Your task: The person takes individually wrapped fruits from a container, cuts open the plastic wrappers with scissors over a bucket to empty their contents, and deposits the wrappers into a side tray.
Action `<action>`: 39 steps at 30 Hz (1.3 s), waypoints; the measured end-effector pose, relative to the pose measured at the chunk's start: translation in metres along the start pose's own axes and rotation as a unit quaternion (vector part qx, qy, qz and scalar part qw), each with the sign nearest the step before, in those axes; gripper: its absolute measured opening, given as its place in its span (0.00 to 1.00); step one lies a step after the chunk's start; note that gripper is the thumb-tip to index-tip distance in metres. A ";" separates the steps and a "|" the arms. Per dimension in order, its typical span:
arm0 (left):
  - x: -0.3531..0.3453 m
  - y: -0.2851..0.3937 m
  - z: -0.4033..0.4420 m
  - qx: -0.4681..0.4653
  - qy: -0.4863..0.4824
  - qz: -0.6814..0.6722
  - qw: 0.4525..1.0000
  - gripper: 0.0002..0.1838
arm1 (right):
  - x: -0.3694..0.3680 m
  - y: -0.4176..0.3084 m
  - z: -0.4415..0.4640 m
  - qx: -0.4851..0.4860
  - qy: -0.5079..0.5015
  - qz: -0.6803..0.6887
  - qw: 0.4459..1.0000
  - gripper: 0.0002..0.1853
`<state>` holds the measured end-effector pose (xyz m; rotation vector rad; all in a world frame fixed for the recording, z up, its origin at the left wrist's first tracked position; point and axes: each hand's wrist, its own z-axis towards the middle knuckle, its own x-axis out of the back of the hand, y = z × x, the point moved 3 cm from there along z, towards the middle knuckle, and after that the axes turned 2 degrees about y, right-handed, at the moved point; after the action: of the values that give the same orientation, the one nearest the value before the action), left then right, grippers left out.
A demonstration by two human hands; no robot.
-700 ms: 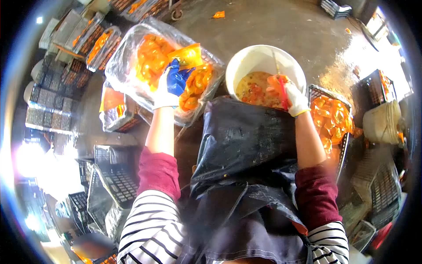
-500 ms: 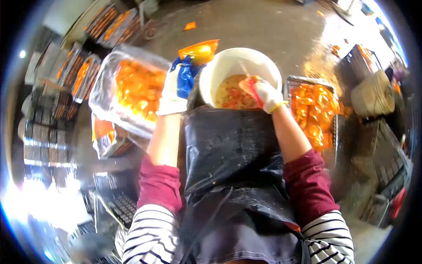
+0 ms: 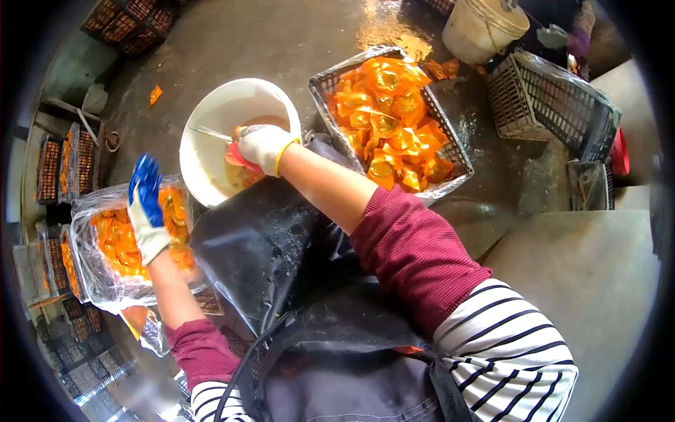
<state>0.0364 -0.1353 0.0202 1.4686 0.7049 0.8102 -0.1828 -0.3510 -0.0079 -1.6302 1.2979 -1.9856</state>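
1. Floor: brown-grey, with a wet sheen at upper centre and right.
2. White bucket: upright, at left of centre.
3. Black crate: right of the bucket, plastic at its rim.
4. Loose orange pieces: beside the crate's upper right corner.
5. Yellowish residue: spread above the crate.
6. Orange scrap: upper left of the bucket.
7. Lidded-looking pail: upper right.

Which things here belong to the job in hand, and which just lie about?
Apparently in use:
- thin straight rod, in right hand
- round white bucket, beneath it
- plastic-lined crate of orange packets, under left hand
- packet-filled black crate

Apparently lying about:
- stray orange packet
- cream plastic bucket
- dark lattice crates
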 end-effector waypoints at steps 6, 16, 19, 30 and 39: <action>0.223 -0.152 -0.056 0.132 0.250 0.089 0.955 0.23 | -0.009 -0.008 0.001 0.011 -0.052 -0.050 0.997 0.17; 0.177 -0.192 -0.091 0.154 0.202 0.215 0.943 0.12 | -0.011 -0.023 0.000 -0.019 -0.212 0.091 0.973 0.18; 0.170 -0.167 -0.089 0.152 0.378 -0.003 0.913 0.10 | -0.044 0.032 0.024 -0.229 -0.127 0.504 0.824 0.13; 0.105 -0.146 -0.088 0.153 0.137 0.512 0.834 0.48 | -0.030 0.007 0.015 -0.195 -0.143 0.266 0.933 0.11; 0.110 -0.140 -0.099 0.108 -0.034 0.619 0.777 0.38 | -0.038 0.041 0.023 -0.179 -0.177 0.200 0.947 0.12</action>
<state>0.0231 0.0189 -0.1117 2.1304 -0.3900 1.6717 -0.1628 -0.3592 -0.0640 -1.6068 1.7384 -1.2092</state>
